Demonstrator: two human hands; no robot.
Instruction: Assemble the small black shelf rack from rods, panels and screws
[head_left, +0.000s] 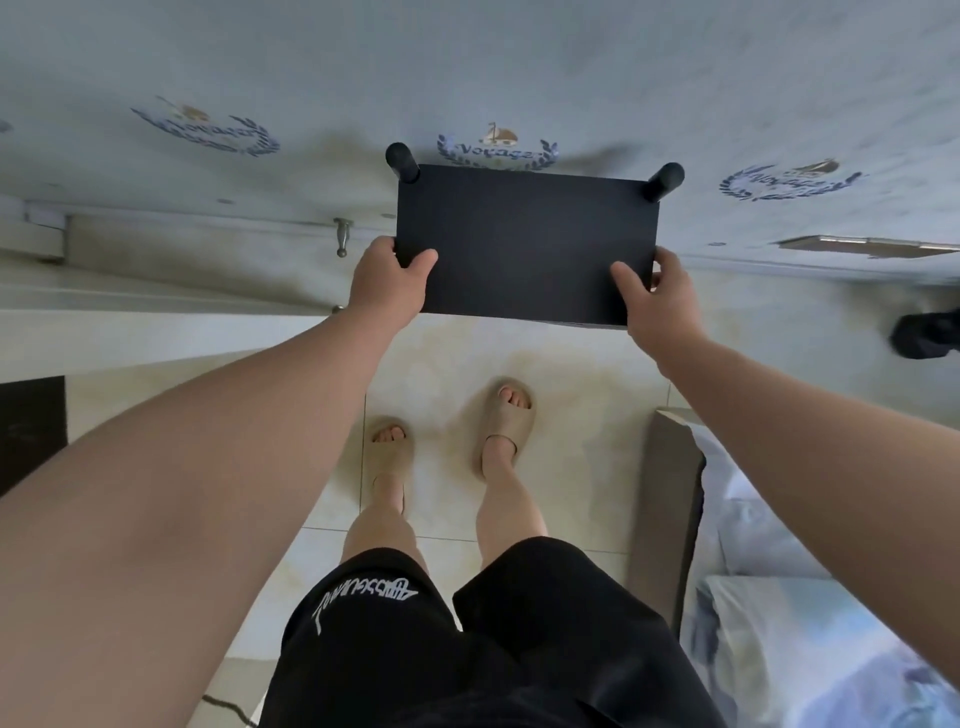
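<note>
Two tan slides on the tiled floor, lower centre. Above them, left hand and right hand each grip a near corner of the black panel, thumbs on its face, fingers curled round the edge. Panel at frame centre, overlapping the worktop edge. Two black rods project at its far corners.

- "voyage", blue script in a wreath emblem, repeated on the desk cover
- white lettering on the black shorts: upside down, unreadable
</note>
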